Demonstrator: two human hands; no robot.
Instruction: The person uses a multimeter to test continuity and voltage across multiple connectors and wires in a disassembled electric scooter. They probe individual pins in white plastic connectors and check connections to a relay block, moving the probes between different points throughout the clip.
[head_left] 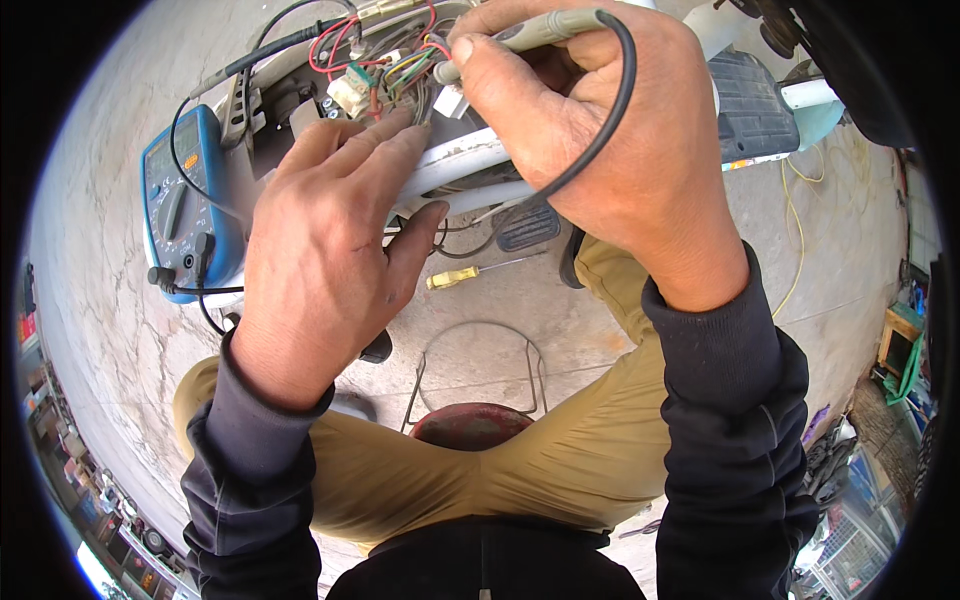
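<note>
Right hand [630,130] clamps fingers on a grey test probe [550,30]; left hand [330,220], thumb apart from fingers, touches wires [418,75] near a blue multimeter [165,195]

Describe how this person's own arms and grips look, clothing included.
The left sleeve and right sleeve are long, black and creased, ending in snug, ribbed dark cuffs. The left grip and right grip are bare hands, without gloves.

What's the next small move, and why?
I'd probably tilt the grey probe in the right hand until its tip shows: I can't make the tip out, and coloured wires crowd the probe's end, with the left hand close beside them.
</note>
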